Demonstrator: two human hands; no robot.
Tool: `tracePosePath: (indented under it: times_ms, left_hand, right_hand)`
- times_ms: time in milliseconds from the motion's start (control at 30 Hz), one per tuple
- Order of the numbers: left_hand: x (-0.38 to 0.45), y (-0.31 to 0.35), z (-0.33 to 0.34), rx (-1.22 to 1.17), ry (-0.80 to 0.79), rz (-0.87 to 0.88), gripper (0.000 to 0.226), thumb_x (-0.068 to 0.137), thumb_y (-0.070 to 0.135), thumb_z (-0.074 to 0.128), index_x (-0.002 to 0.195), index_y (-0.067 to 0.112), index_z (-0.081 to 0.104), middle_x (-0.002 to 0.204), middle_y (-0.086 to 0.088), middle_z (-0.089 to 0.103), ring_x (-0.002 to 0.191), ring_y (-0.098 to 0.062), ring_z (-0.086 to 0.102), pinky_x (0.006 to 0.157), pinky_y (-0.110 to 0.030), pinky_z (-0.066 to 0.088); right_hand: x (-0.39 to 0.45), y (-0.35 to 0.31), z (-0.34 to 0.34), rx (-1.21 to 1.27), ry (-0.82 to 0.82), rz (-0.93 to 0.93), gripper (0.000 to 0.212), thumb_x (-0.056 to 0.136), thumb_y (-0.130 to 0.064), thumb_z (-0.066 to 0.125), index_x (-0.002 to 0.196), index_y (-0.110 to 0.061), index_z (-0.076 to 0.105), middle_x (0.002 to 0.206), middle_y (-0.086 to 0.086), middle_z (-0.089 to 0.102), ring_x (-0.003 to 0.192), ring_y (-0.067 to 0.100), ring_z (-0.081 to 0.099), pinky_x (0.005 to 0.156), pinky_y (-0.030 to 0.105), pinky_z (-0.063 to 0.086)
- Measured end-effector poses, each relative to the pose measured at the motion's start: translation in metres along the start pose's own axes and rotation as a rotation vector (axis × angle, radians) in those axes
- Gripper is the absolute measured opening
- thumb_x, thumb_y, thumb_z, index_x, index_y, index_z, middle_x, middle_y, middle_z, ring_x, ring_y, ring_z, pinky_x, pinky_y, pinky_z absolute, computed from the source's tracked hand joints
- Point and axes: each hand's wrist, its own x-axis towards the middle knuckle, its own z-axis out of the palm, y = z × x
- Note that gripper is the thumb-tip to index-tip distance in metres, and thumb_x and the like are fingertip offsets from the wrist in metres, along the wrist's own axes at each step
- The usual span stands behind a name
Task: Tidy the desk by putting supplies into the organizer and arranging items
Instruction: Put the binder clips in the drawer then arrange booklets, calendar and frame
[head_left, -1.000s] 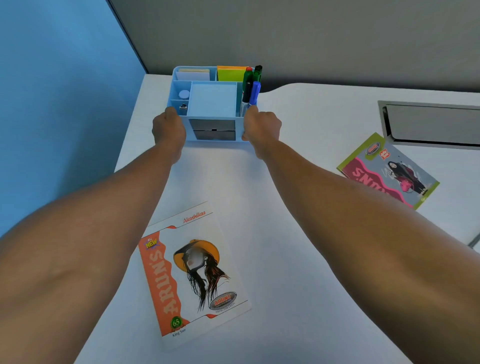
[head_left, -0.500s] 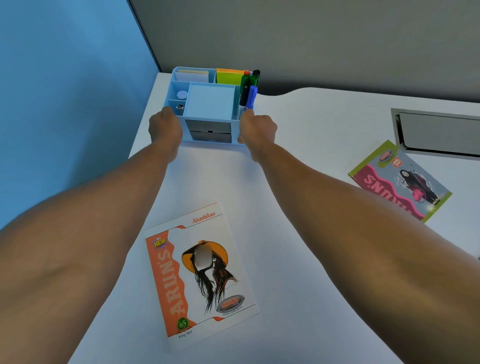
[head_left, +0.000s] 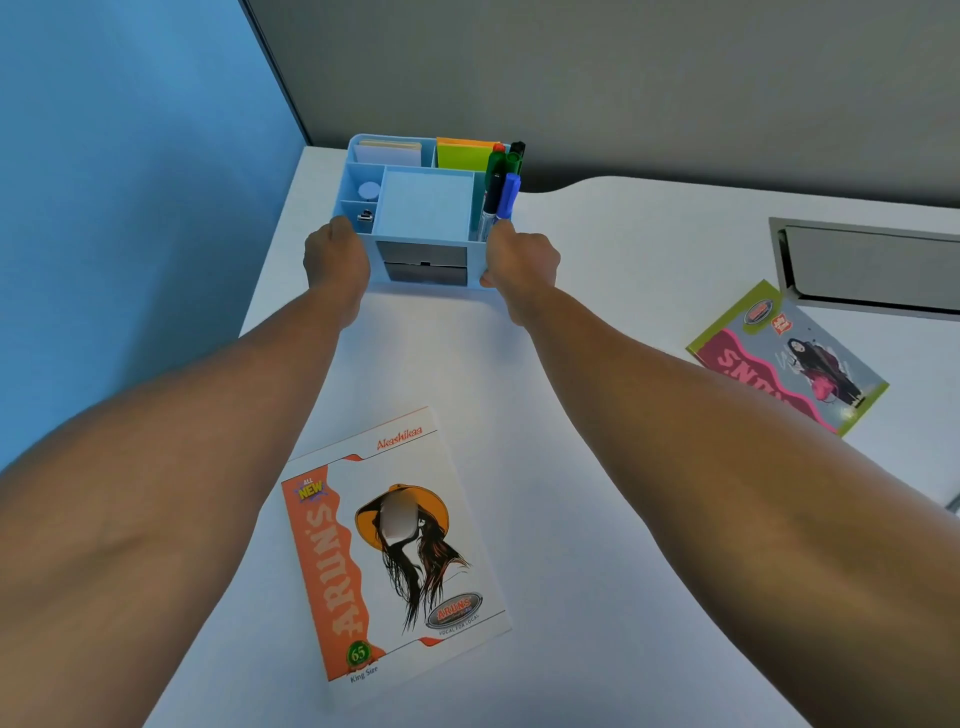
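— So, where's the organizer?
— At twelve o'clock, far bench corner, stocked. I've both hands clasping it, left hand and right hand.
— Remaining?
— Two booklets: orange booklet at six, pink booklet at three.

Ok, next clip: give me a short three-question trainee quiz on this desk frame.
1. True or false: both hands grip the blue organizer.
2. Which notebook lies nearer the person: A) the orange notebook, B) the pink and green notebook?
3. Fill in: the markers stand in the organizer's ____ side compartment.

Key: 1 true, the left hand and right hand clasp its two sides. 2 A. 3 right.
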Motion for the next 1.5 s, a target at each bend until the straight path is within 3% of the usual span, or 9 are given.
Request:
tracePosePath:
  times_ms: [100, 267, 433, 567, 967, 1133, 1233, 1367, 1500]
  left_hand:
    - [-0.003, 0.003, 0.000, -0.036, -0.010, -0.022, 0.022, 0.104, 0.018, 0.027, 0.104, 0.014, 0.049, 0.079, 0.005, 0.044, 0.067, -0.007, 0.042, 0.052, -0.017, 0.033]
    - [-0.004, -0.001, 0.000, -0.161, -0.064, -0.053, 0.036, 0.103, 0.038, 0.031, 0.119, 0.016, 0.054, 0.107, -0.003, 0.061, 0.093, -0.016, 0.057, 0.072, -0.026, 0.044]
    - [-0.007, 0.000, 0.003, -0.198, -0.034, -0.031, 0.049, 0.104, 0.050, 0.024, 0.127, 0.019, 0.054, 0.108, 0.001, 0.064, 0.094, -0.011, 0.061, 0.072, -0.023, 0.048]
    - [-0.008, -0.001, 0.000, -0.245, -0.008, -0.057, 0.044, 0.104, 0.051, 0.021, 0.113, 0.023, 0.054, 0.113, -0.001, 0.067, 0.102, -0.015, 0.064, 0.092, -0.031, 0.053]
    - [-0.022, -0.025, -0.003, -0.219, -0.014, -0.031, 0.044, 0.105, 0.044, 0.026, 0.126, 0.018, 0.056, 0.114, -0.001, 0.064, 0.092, -0.012, 0.058, 0.074, -0.024, 0.046]
    - [-0.035, -0.042, -0.006, -0.158, 0.004, -0.004, 0.043, 0.103, 0.037, 0.030, 0.123, 0.011, 0.058, 0.122, -0.008, 0.063, 0.091, -0.017, 0.053, 0.081, -0.030, 0.043]
    - [-0.047, -0.051, -0.012, -0.111, 0.010, -0.003, 0.041, 0.102, 0.033, 0.039, 0.133, 0.013, 0.055, 0.135, -0.006, 0.059, 0.119, -0.023, 0.056, 0.099, -0.035, 0.046]
    - [-0.069, -0.064, -0.020, -0.084, 0.015, 0.007, 0.040, 0.099, 0.027, 0.049, 0.139, 0.020, 0.051, 0.143, -0.001, 0.053, 0.127, -0.021, 0.052, 0.100, -0.033, 0.044]
    - [-0.095, -0.080, -0.027, 0.007, -0.007, 0.045, 0.039, 0.096, 0.025, 0.053, 0.136, 0.021, 0.053, 0.140, -0.002, 0.055, 0.124, -0.022, 0.054, 0.098, -0.033, 0.047]
  right_hand:
    - [-0.002, 0.001, -0.002, -0.005, -0.011, 0.000, 0.033, 0.094, -0.048, 0.045, 0.098, -0.018, 0.055, 0.100, 0.003, 0.065, 0.088, 0.018, 0.067, 0.060, 0.025, 0.046]
    - [-0.006, -0.001, -0.008, -0.002, -0.054, 0.016, 0.035, 0.093, -0.050, 0.047, 0.104, -0.018, 0.055, 0.104, 0.004, 0.065, 0.087, 0.016, 0.066, 0.057, 0.023, 0.046]
    - [-0.007, -0.002, -0.012, -0.005, -0.072, 0.018, 0.029, 0.094, -0.046, 0.047, 0.100, -0.018, 0.053, 0.104, 0.004, 0.065, 0.089, 0.015, 0.064, 0.057, 0.023, 0.044]
    - [-0.008, 0.000, -0.013, 0.000, -0.077, 0.026, 0.026, 0.095, -0.044, 0.048, 0.098, -0.018, 0.052, 0.105, 0.004, 0.064, 0.093, 0.016, 0.063, 0.064, 0.023, 0.046]
    - [-0.019, 0.020, -0.018, -0.018, -0.072, 0.030, 0.028, 0.092, -0.043, 0.050, 0.096, -0.015, 0.053, 0.106, 0.005, 0.062, 0.097, 0.023, 0.066, 0.082, 0.032, 0.054]
    - [-0.031, 0.028, -0.024, -0.009, -0.082, 0.025, 0.018, 0.086, -0.026, 0.052, 0.079, -0.011, 0.046, 0.087, 0.002, 0.050, 0.108, 0.027, 0.066, 0.065, 0.028, 0.041]
    - [-0.040, 0.035, -0.027, -0.047, -0.095, 0.027, 0.014, 0.084, -0.023, 0.055, 0.081, -0.010, 0.049, 0.089, 0.003, 0.053, 0.107, 0.027, 0.066, 0.066, 0.029, 0.041]
    - [-0.055, 0.052, -0.031, -0.106, -0.120, 0.026, 0.012, 0.082, -0.019, 0.058, 0.084, -0.009, 0.052, 0.087, 0.006, 0.056, 0.093, 0.026, 0.068, 0.066, 0.029, 0.043]
    - [-0.074, 0.073, -0.037, -0.178, -0.149, 0.006, 0.010, 0.079, -0.015, 0.058, 0.079, -0.011, 0.049, 0.079, 0.008, 0.051, 0.073, 0.022, 0.052, 0.064, 0.030, 0.039]
